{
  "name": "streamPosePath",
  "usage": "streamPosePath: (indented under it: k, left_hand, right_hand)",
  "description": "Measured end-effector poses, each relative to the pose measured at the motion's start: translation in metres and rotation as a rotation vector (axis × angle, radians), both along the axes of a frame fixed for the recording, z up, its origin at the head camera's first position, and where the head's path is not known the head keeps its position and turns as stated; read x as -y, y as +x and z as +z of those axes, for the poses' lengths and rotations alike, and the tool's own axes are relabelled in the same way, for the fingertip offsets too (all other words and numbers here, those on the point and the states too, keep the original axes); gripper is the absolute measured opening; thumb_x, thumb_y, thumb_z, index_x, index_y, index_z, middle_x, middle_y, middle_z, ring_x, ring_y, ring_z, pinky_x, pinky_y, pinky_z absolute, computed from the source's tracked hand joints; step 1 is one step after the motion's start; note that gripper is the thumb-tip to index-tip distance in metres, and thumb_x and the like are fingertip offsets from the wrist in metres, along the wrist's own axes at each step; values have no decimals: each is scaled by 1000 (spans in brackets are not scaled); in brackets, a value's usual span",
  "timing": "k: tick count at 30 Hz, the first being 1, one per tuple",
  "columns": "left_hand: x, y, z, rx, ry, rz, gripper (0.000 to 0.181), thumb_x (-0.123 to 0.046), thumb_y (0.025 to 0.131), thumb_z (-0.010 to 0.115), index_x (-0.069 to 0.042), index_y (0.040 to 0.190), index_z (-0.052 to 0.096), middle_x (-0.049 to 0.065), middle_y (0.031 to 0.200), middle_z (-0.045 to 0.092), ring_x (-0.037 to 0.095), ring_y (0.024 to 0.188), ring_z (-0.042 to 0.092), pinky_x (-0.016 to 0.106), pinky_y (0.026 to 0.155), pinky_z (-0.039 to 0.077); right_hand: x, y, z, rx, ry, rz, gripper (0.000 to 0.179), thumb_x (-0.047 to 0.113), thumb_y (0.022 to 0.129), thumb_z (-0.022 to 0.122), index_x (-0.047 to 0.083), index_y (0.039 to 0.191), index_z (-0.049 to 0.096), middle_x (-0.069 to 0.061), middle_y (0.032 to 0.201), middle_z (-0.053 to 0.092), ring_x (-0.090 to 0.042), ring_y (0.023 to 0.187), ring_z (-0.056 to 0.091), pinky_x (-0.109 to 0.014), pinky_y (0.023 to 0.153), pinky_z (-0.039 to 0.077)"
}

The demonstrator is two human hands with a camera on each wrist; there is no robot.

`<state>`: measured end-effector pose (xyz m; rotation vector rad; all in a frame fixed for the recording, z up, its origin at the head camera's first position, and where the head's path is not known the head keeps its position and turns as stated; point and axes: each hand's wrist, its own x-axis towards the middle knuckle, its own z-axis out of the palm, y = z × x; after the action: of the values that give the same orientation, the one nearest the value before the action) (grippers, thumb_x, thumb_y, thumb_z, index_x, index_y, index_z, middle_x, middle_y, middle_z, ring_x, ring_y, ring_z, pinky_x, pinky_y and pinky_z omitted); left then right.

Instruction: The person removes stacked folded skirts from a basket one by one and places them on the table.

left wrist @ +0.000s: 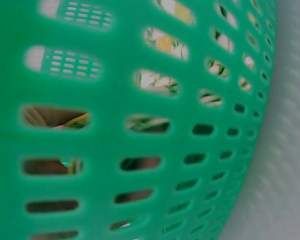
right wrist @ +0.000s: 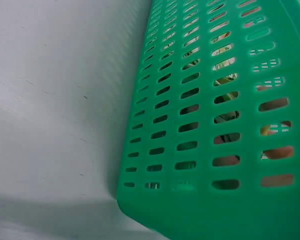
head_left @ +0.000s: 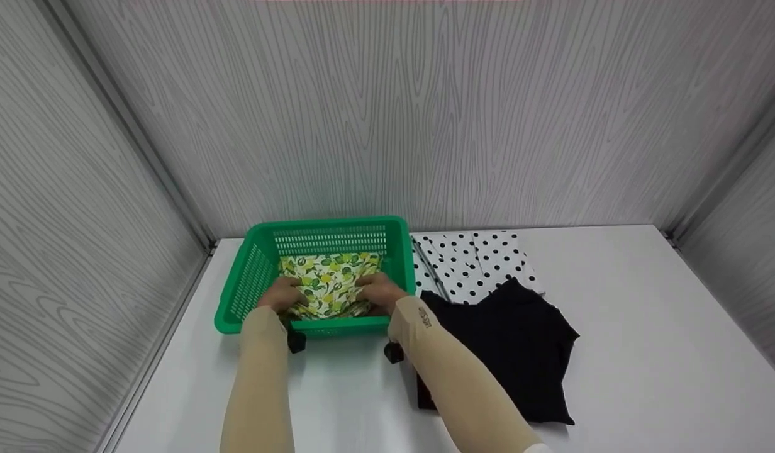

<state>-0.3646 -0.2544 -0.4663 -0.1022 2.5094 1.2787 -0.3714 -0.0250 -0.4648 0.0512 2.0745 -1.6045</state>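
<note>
A folded cloth with a yellow and green lemon print (head_left: 328, 283) lies inside a green plastic basket (head_left: 331, 326). My left hand (head_left: 282, 294) grips the cloth's left side, and my right hand (head_left: 380, 290) grips its right side. Both hands reach in over the basket's near wall, with some fingers hidden under the fabric. Both wrist views look at the outside of the basket's slotted wall (left wrist: 110, 110), where bits of the printed cloth (right wrist: 224, 64) show through the holes.
Right of the basket, a white cloth with black dots (head_left: 475, 264) lies by the back wall. A black garment (head_left: 513, 352) is spread in front of it, partly under my right forearm. The white table (head_left: 645, 327) is bounded by grey wood-grain panels (head_left: 425, 113).
</note>
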Motion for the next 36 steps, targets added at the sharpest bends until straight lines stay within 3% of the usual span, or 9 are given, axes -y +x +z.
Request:
streamPosePath:
  k: [4,7,10,15,19,22,26,30,36]
  left_hand:
    - [-2,3,3,-58,49,63,70,4,91,57,12,154,27,33,157,28,29,102,48,41,89,48]
    - [-2,5,7,-100,78,83,71,3,91,56,9,156,27,31,155,33,24,87,50,38,80,48]
    - [-3,7,14,-154,99,98,70,2,92,56,5,157,28,29,155,35,17,73,49,37,71,47]
    - [-7,15,27,-228,141,132,70,0,94,57,1,158,29,24,160,31,14,71,49,40,74,49]
    - [-13,22,32,-248,198,171,70,-2,95,58,-3,159,29,21,158,35,10,65,47,32,66,45]
    - [-20,25,36,-266,216,190,71,-2,95,59,-6,160,30,19,159,36,11,64,47,29,63,43]
    - [-31,29,43,-328,238,173,71,-2,95,60,-6,159,30,17,163,29,21,97,56,34,78,47]
    - [-42,31,48,-371,296,157,72,1,93,59,-5,159,30,17,164,26,29,143,31,39,94,40]
    - [-59,31,46,-380,341,150,73,2,93,57,-6,160,29,17,165,23,29,140,31,34,75,41]
  right_hand:
    - [-4,2,2,-43,-88,12,58,-12,96,44,-1,152,43,-17,157,39,-17,89,59,-32,72,47]
    - [-12,3,6,-116,-144,49,60,-14,96,40,-1,155,37,-16,160,35,-11,62,42,-37,66,35]
    - [-21,4,13,-201,-154,87,60,-12,97,39,0,156,35,-14,161,35,-11,53,30,-38,64,31]
    - [-33,5,28,-297,-157,111,62,-11,96,42,4,156,36,-11,161,35,-15,85,54,-34,68,44]
    - [-44,7,37,-319,-199,95,64,-11,95,45,5,156,38,-10,162,34,-19,123,47,-36,79,48]
    - [-53,7,41,-335,-224,98,63,-10,95,47,5,156,38,-9,162,34,-20,113,51,-37,81,48]
    - [-68,10,47,-395,-236,113,62,-9,95,47,5,155,38,-8,161,35,-18,87,48,-37,78,46]
    - [-83,12,53,-460,-229,158,61,-9,96,46,5,155,39,-7,161,35,-15,74,40,-35,73,40]
    - [-101,14,59,-527,-199,192,62,-8,95,46,5,154,40,-7,161,36,-13,64,31,-33,70,38]
